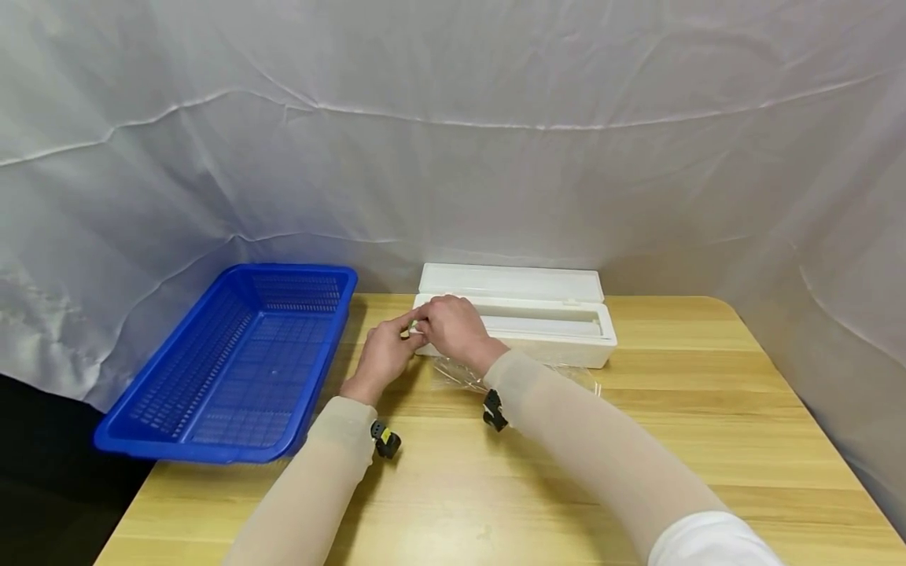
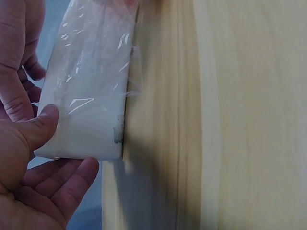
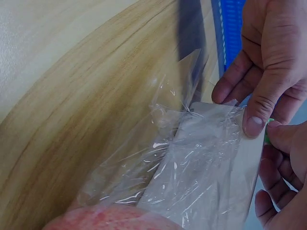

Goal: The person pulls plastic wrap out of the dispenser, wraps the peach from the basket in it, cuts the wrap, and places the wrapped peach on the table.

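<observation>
A long white box [image 1: 566,354], like a cling film dispenser, stands on the table with its lid [image 1: 510,281] tipped back. My left hand [image 1: 382,358] grips the box's left end, thumb on the front face and fingers around the end. Over the same corner, my right hand [image 1: 456,330] pinches a small green piece [image 3: 269,127] at the top edge; the fingers mostly hide it. Clear plastic film [image 3: 163,143] hangs crumpled down the front face and spreads onto the table. Inside the box, a pale roll [image 1: 541,325] shows.
A deep blue plastic basket [image 1: 205,453] with mesh sides stands left of the box, near the left table edge. Wood-grained table [image 1: 708,440] extends to the right and in front. Grey cloth [image 1: 495,181] hangs behind the table.
</observation>
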The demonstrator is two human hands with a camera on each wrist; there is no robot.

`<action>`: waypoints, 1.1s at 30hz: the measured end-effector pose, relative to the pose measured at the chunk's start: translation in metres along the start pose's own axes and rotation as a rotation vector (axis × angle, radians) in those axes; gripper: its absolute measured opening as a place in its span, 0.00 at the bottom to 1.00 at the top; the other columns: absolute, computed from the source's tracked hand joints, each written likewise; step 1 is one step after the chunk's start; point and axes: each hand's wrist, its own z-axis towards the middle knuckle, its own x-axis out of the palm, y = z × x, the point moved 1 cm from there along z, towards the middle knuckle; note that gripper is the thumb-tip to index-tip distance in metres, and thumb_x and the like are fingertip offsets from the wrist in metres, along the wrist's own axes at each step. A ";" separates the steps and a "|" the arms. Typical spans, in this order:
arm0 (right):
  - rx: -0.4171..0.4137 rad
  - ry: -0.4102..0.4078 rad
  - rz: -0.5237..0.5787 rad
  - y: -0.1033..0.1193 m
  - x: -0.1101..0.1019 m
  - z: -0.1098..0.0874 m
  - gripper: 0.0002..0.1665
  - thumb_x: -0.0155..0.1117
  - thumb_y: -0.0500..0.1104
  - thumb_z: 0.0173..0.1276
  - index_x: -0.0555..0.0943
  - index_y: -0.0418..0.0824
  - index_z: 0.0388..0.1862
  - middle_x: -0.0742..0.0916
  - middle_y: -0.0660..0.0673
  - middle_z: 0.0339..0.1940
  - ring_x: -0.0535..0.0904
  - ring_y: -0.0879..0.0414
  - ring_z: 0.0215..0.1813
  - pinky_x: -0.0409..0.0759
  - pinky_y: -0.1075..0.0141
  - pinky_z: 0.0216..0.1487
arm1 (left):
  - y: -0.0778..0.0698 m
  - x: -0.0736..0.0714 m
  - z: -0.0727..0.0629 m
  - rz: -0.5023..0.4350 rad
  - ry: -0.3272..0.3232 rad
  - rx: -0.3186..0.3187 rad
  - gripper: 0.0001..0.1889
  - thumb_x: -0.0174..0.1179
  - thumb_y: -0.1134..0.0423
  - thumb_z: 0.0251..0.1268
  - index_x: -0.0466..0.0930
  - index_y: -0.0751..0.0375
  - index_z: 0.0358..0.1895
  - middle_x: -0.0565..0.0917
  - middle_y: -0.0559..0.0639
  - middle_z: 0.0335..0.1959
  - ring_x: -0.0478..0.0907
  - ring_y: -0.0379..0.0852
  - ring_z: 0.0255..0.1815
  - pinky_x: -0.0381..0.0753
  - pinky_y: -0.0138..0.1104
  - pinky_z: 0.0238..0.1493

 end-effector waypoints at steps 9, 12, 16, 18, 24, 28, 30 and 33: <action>-0.022 -0.015 -0.046 -0.002 0.000 0.001 0.12 0.65 0.44 0.78 0.91 0.48 0.54 0.92 0.49 0.43 0.87 0.51 0.49 0.84 0.54 0.58 | -0.002 0.003 0.002 0.047 -0.025 -0.006 0.28 0.70 0.52 0.72 0.78 0.44 0.74 0.88 0.51 0.38 0.77 0.50 0.33 0.74 0.38 0.32; -0.013 0.000 -0.076 -0.004 -0.001 0.001 0.11 0.66 0.46 0.79 0.91 0.48 0.52 0.92 0.50 0.42 0.86 0.52 0.47 0.83 0.54 0.56 | -0.001 0.003 0.003 0.036 -0.024 -0.014 0.29 0.70 0.51 0.72 0.77 0.44 0.74 0.85 0.50 0.34 0.75 0.47 0.28 0.73 0.37 0.30; -0.003 0.014 -0.109 -0.005 -0.003 -0.002 0.10 0.66 0.48 0.78 0.91 0.47 0.49 0.91 0.49 0.40 0.85 0.52 0.45 0.82 0.54 0.53 | 0.000 0.003 0.003 0.012 -0.022 -0.030 0.30 0.70 0.49 0.72 0.75 0.44 0.75 0.88 0.51 0.37 0.74 0.44 0.26 0.74 0.36 0.29; -0.012 0.013 -0.123 -0.006 -0.004 -0.002 0.10 0.66 0.48 0.79 0.91 0.47 0.48 0.90 0.49 0.39 0.85 0.52 0.44 0.82 0.54 0.52 | 0.001 0.003 0.003 0.006 -0.022 -0.034 0.31 0.69 0.49 0.72 0.75 0.44 0.75 0.88 0.51 0.37 0.74 0.43 0.26 0.74 0.36 0.28; -0.032 0.007 -0.147 -0.008 -0.006 -0.004 0.09 0.65 0.45 0.78 0.91 0.47 0.44 0.91 0.49 0.39 0.84 0.52 0.44 0.81 0.54 0.52 | 0.001 0.002 0.002 -0.026 -0.006 -0.045 0.31 0.69 0.48 0.72 0.74 0.45 0.76 0.82 0.49 0.29 0.71 0.43 0.23 0.72 0.34 0.25; -0.041 0.004 -0.139 -0.009 -0.005 -0.005 0.08 0.66 0.44 0.78 0.91 0.47 0.43 0.91 0.49 0.40 0.84 0.51 0.44 0.81 0.53 0.51 | 0.001 0.002 0.002 -0.039 -0.012 -0.047 0.31 0.70 0.49 0.71 0.75 0.45 0.75 0.83 0.49 0.29 0.72 0.43 0.24 0.72 0.34 0.26; -0.046 0.002 -0.131 -0.009 -0.005 -0.006 0.08 0.66 0.45 0.78 0.91 0.48 0.44 0.91 0.49 0.42 0.85 0.50 0.45 0.81 0.53 0.52 | 0.001 0.001 0.002 -0.043 -0.014 -0.044 0.31 0.70 0.49 0.71 0.76 0.45 0.75 0.83 0.49 0.29 0.72 0.43 0.24 0.72 0.34 0.26; -0.048 0.001 -0.117 -0.010 -0.005 -0.007 0.08 0.67 0.46 0.78 0.91 0.48 0.46 0.92 0.49 0.44 0.86 0.50 0.48 0.82 0.50 0.57 | 0.001 0.001 0.002 -0.054 -0.009 -0.037 0.31 0.70 0.50 0.71 0.76 0.47 0.75 0.83 0.50 0.29 0.71 0.42 0.23 0.71 0.34 0.25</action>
